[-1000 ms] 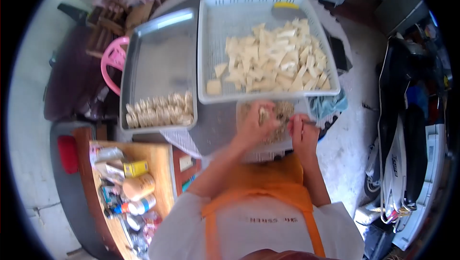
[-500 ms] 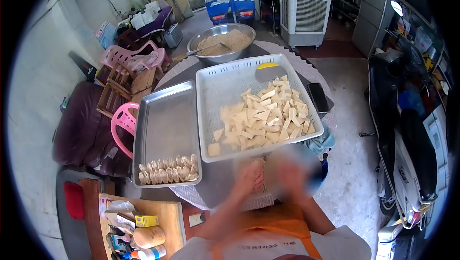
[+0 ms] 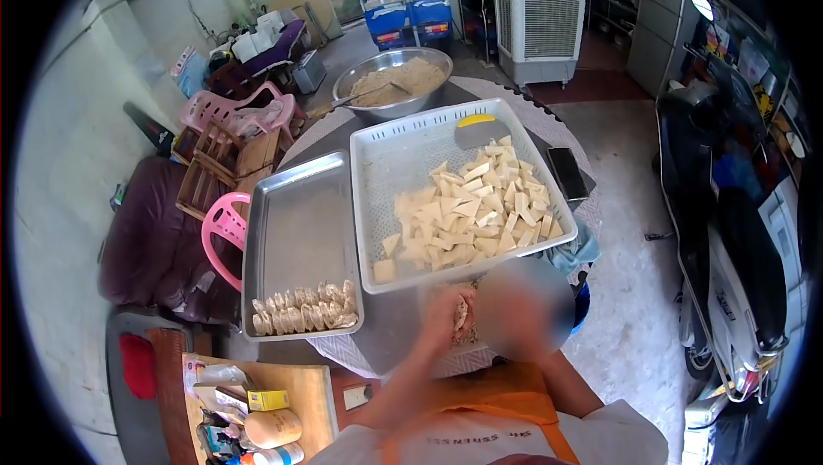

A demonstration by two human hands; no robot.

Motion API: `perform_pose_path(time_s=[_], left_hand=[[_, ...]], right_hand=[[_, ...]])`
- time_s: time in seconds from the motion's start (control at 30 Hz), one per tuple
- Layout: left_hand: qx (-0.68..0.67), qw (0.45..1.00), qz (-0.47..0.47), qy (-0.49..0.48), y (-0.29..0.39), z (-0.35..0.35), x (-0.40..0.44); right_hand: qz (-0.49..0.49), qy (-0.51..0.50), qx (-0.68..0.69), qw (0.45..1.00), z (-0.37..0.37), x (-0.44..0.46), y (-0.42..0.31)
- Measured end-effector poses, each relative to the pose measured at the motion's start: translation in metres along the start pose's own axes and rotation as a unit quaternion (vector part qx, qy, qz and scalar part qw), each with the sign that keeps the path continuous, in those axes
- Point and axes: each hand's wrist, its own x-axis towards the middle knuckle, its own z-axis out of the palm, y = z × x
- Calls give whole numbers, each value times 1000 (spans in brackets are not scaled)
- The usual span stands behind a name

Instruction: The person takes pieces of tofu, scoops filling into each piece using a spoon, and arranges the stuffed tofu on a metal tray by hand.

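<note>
My left hand (image 3: 443, 318) is at the table's near edge, its fingers curled around a small pale piece with brown, crumbly matter (image 3: 463, 312). Close beside it on the right is my right hand (image 3: 519, 321), smeared by a grey blur that hides its fingers. Just beyond both hands stands a white perforated plastic tray (image 3: 381, 165), with a heap of pale cut wedges (image 3: 480, 208) that look like tofu. On the left lies a metal tray (image 3: 300, 199); rows of brownish filled pieces (image 3: 304, 309) line its near end.
A steel bowl (image 3: 343, 88) of tan crumbly mixture stands at the back, a spoon in it. A yellow-handled scraper (image 3: 476, 122) lies in the white tray, and a phone (image 3: 567, 174) to its right. A wooden stand (image 3: 313, 396) with bottles is lower left; a motor scooter (image 3: 737, 276) stands right.
My left hand has shifted slightly, and the pale piece in it shows more clearly. My right hand stays beside it, blurred in both frames. The camera view has moved a little.
</note>
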Motion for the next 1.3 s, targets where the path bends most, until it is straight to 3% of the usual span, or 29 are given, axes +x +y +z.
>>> perform_pose_path(time_s=[0.1,0.2,0.3,0.37,0.43,0.5,0.6,0.63,0.67,0.7,0.77,0.8,0.87,0.97,1.07,1.17,1.23,1.3], left_hand=[[-226,966,-127,-19,17,-1,-6],[-237,971,-26,22,8,7,-2],[-328,939,-99,13,-18,7,2],[-109,989,103,4,-57,4,14],[-55,990,130,1,-52,6,3],[-175,985,-5,13,11,9,-7],[-267,956,-120,34,21,14,-10],[-302,950,-73,-15,12,11,-9],[-157,987,31,23,-5,10,-3],[-5,990,130,57,-26,9,4],[-117,988,97,39,-23,4,5],[-373,927,-32,-1,1,-2,4],[-468,884,-1,-22,17,-1,8],[-341,933,113,-8,10,5,17],[-213,971,106,-36,13,2,11],[-225,969,95,-31,14,-2,7],[-214,974,72,-1,11,-3,8],[-183,982,42,-2,10,-6,7]], right_hand=[[-23,11,-40,999,3,-3,6],[-77,25,-110,991,14,-9,28],[-79,21,-117,990,16,-10,34],[-79,18,-121,989,17,-10,34],[-77,16,-122,989,18,-11,37],[-94,11,-135,986,18,-11,39],[-97,10,-131,987,20,-12,46],[-93,13,-122,988,22,-12,49],[-90,15,-114,989,23,-12,52],[-76,20,-93,992,22,-12,49],[-24,36,-21,999,20,-15,37],[2,35,37,999,18,-15,32],[53,43,152,986,15,-16,21],[111,-10,226,968,18,-14,7],[168,3,326,930,21,-9,3],[203,52,338,917,18,-1,17],[159,40,309,937,11,5,19],[222,53,364,903,7,8,9]])
